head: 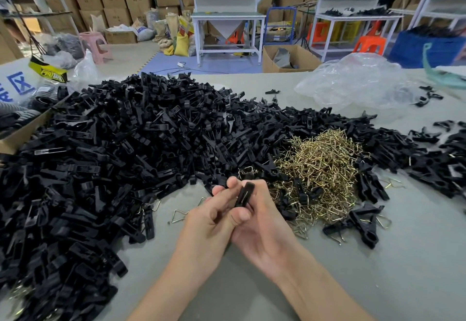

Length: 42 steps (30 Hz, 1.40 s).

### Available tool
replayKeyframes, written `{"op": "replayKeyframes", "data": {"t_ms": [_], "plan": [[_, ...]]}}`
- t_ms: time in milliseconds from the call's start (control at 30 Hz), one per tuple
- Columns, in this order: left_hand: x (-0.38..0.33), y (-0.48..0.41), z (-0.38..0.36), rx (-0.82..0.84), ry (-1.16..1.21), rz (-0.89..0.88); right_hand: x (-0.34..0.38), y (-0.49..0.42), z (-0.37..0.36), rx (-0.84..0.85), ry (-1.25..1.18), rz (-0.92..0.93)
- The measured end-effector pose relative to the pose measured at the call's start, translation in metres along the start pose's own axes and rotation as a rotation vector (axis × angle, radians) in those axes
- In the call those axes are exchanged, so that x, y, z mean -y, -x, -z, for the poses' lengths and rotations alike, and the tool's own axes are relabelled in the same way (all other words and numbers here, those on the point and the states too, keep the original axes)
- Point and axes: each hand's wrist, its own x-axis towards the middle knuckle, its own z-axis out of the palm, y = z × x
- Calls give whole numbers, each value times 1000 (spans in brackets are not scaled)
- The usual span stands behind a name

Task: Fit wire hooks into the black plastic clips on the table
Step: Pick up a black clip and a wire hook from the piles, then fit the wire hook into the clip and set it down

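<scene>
Both my hands meet over the grey table point(327, 283) and hold one black plastic clip point(244, 194) between them. My left hand point(214, 217) pinches the clip from the left, thumb against its lower end. My right hand point(259, 222) cups it from the right with fingers curled behind it. A huge heap of black clips point(126, 144) spreads across the table's left and middle. A pile of brass-coloured wire hooks point(320, 171) lies just right of my hands. Whether a hook sits in the held clip, I cannot tell.
Loose wire hooks point(179, 215) lie on the table left of my hands. Some clips with hooks point(358, 222) lie to the right. A crumpled clear plastic bag point(353, 81) sits at the far right, a cardboard box point(17, 134) at the left edge. Workbenches and cartons stand behind.
</scene>
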Motion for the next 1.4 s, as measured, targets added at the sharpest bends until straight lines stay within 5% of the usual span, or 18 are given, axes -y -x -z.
{"op": "replayKeyframes", "data": {"t_ms": [567, 867, 1233, 1400], "plan": [[6, -4, 1, -40, 233, 124, 2, -5, 8, -22, 101, -27], [-16, 12, -23, -23, 484, 223, -1, 24, 6, -150, 424, 219], [-109, -19, -194, 239, 75, 62, 105, 147, 64, -545, 358, 549], [-182, -74, -285, 343, 464, 276, 162, 193, 82, -733, 249, 654]]}}
